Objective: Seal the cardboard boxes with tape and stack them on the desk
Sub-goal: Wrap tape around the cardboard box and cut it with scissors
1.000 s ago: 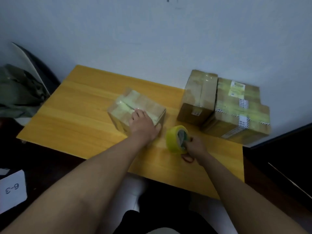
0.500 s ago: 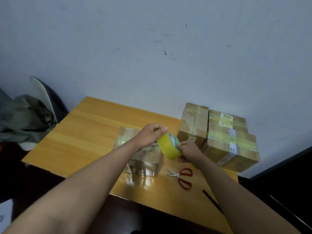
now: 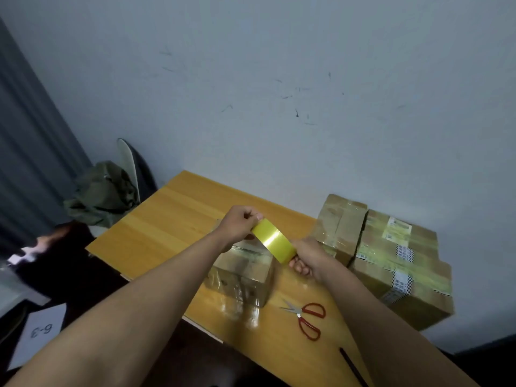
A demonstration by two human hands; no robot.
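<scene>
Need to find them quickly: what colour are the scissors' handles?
Red, seen in the head view: scissors on the desk.

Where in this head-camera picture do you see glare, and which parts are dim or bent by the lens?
Head view: a bright glint crosses the stretched yellow tape, and the tape wrap on the near cardboard box throws shiny patches onto the desk. The lower left corner is dark, nearly featureless. The wide lens bows the forearms and tilts the wall edges; the picture is soft overall.

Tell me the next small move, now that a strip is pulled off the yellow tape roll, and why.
Probably lower the strip's free end, pinched by the left hand, onto the small cardboard box just below. The right hand holds the yellow tape roll above it, nothing stuck yet.
</scene>
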